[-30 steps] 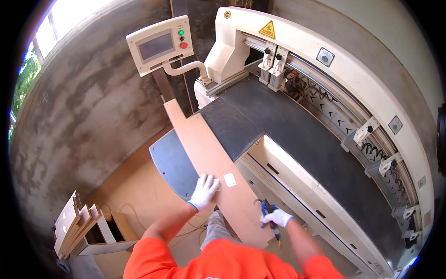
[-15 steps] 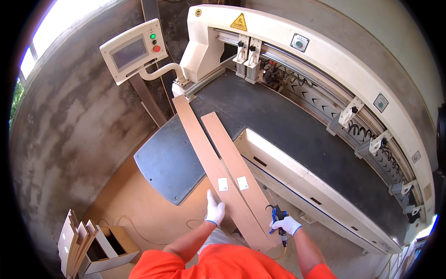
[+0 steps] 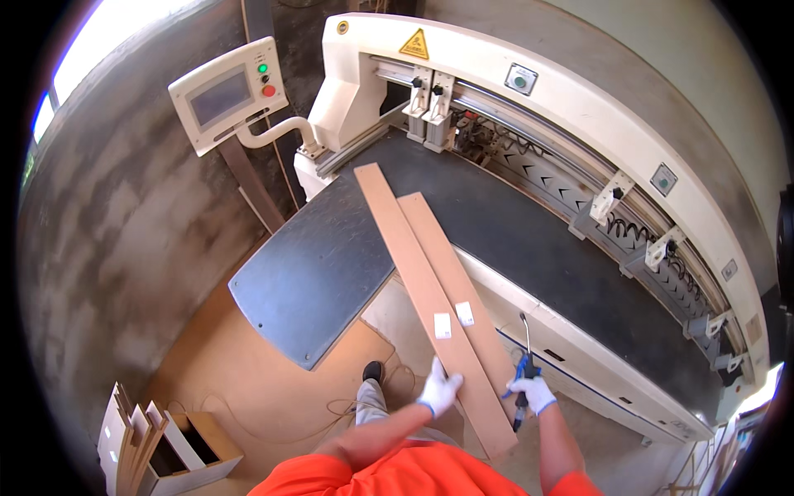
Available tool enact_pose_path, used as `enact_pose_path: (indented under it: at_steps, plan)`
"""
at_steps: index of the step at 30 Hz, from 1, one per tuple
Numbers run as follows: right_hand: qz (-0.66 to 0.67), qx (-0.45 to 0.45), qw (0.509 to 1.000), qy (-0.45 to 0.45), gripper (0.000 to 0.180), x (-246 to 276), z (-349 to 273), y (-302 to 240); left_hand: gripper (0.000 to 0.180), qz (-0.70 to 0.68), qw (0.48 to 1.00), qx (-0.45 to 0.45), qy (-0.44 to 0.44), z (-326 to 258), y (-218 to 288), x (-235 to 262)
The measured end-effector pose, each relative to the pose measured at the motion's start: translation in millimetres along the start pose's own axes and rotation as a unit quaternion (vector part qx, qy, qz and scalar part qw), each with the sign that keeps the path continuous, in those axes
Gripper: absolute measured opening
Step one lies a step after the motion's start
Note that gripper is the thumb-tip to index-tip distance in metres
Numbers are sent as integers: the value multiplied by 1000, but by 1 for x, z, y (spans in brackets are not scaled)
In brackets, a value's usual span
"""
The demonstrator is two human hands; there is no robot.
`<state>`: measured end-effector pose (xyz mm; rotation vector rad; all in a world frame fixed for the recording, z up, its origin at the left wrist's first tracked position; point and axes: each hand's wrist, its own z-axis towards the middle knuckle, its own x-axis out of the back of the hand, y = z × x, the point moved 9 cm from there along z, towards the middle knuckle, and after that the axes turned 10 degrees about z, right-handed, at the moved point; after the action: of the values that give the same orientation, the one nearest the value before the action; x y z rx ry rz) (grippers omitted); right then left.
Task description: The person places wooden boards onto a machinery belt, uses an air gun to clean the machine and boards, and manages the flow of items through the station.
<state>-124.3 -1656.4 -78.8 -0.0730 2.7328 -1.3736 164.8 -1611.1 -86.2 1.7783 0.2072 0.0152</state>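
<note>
Two long, narrow light-brown boards lie side by side, slanting from the dark machine table [image 3: 331,248] toward my waist. The left board [image 3: 405,256] reaches farther onto the table; the right board [image 3: 438,240] sits against it, and each bears a white label. My gloved left hand [image 3: 441,388] grips the left board's near left edge, thumb over the top face; its other fingers are partly hidden. In my gloved right hand [image 3: 533,393] is a blue and black air blow gun [image 3: 524,372], held beside the right board's edge with its thin nozzle pointing away from me.
A white machine [image 3: 579,116] with clamps and coiled hoses arches over the table. A control panel [image 3: 225,95] stands at the far left. At the lower left, a box [image 3: 198,459] stands by several upright board pieces [image 3: 128,438]. A hose [image 3: 339,407] lies on the floor.
Both boards have swung and shifted right, and the gap between them has narrowed. My left hand has moved right onto the left board's edge. The blow gun's nozzle now points farther away from me.
</note>
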Motion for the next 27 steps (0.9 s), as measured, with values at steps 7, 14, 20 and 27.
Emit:
enact_pose_path:
  at_steps: [7,14,20,27]
  plan:
    - [0,-36,993,-110,24,-176,44,-53,68,125,982,20,140,95,62,225]
    - [68,-72,973,-208,18,-371,69,-8,65,294,952,46,67,58,105,405]
    - [-133,-68,945,-291,22,-458,73,-46,70,629,763,-23,143,44,154,444]
    - [-61,-74,981,-168,18,-461,119,-55,119,694,719,-17,-17,127,152,361]
